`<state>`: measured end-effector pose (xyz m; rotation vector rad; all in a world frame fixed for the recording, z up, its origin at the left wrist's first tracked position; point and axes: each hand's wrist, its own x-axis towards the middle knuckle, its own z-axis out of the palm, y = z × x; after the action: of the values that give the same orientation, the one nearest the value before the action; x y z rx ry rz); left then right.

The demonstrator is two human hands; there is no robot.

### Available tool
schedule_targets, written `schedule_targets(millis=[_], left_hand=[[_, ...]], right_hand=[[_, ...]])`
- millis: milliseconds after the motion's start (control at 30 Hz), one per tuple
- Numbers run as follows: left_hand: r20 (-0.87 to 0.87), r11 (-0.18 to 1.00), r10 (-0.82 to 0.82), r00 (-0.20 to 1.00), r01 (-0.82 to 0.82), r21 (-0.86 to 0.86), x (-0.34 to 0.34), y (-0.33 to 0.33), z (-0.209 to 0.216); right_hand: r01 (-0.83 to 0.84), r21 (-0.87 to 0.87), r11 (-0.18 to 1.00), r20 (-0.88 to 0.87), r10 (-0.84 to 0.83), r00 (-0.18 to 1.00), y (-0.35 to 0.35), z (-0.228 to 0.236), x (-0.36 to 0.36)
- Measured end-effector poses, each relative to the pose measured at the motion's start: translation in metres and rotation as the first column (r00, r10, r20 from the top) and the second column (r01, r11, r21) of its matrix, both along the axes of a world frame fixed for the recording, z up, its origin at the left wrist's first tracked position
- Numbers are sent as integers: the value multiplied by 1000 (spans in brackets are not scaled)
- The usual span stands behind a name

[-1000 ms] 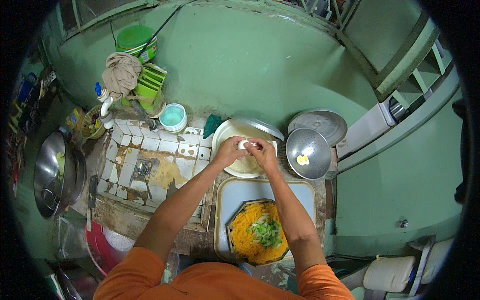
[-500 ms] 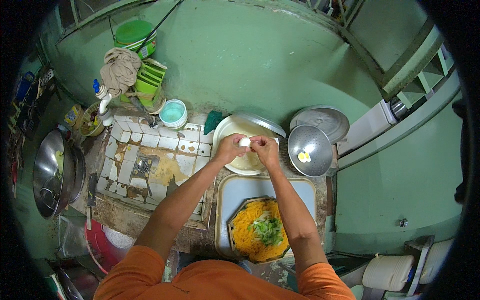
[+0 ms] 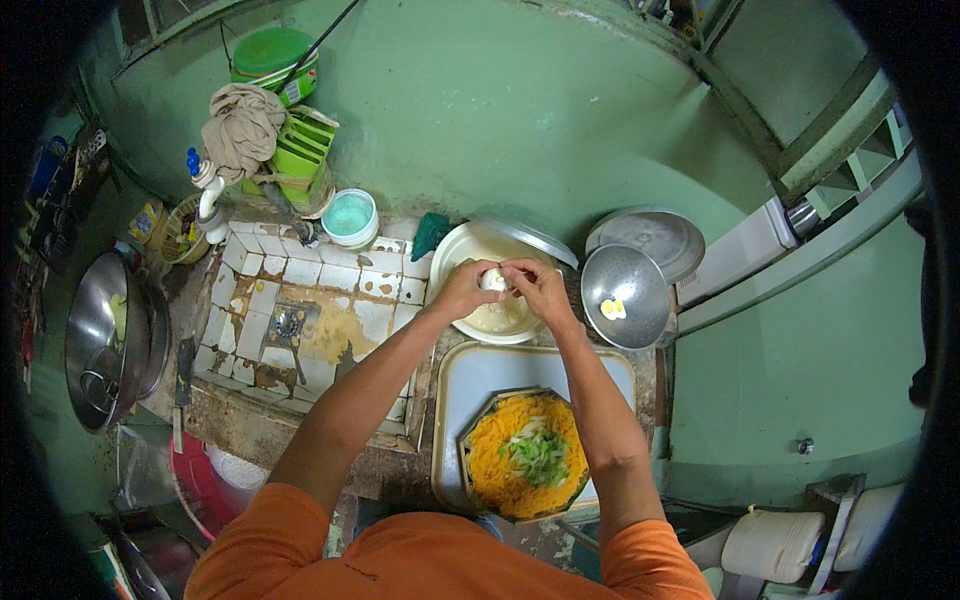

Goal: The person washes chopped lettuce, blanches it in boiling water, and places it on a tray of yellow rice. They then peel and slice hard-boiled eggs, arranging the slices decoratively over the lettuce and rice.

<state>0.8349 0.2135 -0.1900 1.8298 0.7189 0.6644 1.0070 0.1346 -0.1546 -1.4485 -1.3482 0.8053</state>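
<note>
Over a cream basin [image 3: 445,262] of cloudy liquid, my left hand [image 3: 464,291] is closed round a white boiled egg [image 3: 492,281]. The fingertips of my right hand [image 3: 541,288] pinch at the egg's right side. A small yellow spot shows on the egg. To the right, a perforated metal colander [image 3: 637,282] holds egg halves [image 3: 613,308], yolks facing up. Between my forearms and nearer to me, an eight-sided dish of shredded orange food [image 3: 494,440] with chopped green onion [image 3: 539,452] on top stands on a pale tray [image 3: 460,380].
A broken-tiled sink [image 3: 320,272] lies left of the basin, with a knife [image 3: 183,385] on its left ledge. A small white tub [image 3: 350,222] stands behind it. Metal lids [image 3: 655,235] lean on the wall. A large metal bowl [image 3: 97,330] is at far left.
The egg has turned in my hands, and a yellow spot now shows on it. My right fingers have shifted over its upper right side. The view has moved slightly.
</note>
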Motion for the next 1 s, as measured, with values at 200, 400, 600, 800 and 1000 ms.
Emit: schedule_targets(millis=[200,400,600,800,1000], left_hand=[[-163,983,61,985,-30,182,-6,-3,23],[-157,985,46,987,-18,173,-8,-1,22],[-94,999,32,995,-30,24,-6,-2,21],[-84,994,-10,996,1,-111,-6,-2,15],[267,892,-86,960,194,-409,-4,1,-2]], right_hand=[[-56,-48,997,-5,56,998,3,3,5],[-41,-46,998,7,41,999,7,-4,7],[-17,-98,995,-131,4,991,7,-5,6],[-16,-181,983,-151,-12,988,4,-9,10],[1,-143,990,-224,-34,974,2,-11,11]])
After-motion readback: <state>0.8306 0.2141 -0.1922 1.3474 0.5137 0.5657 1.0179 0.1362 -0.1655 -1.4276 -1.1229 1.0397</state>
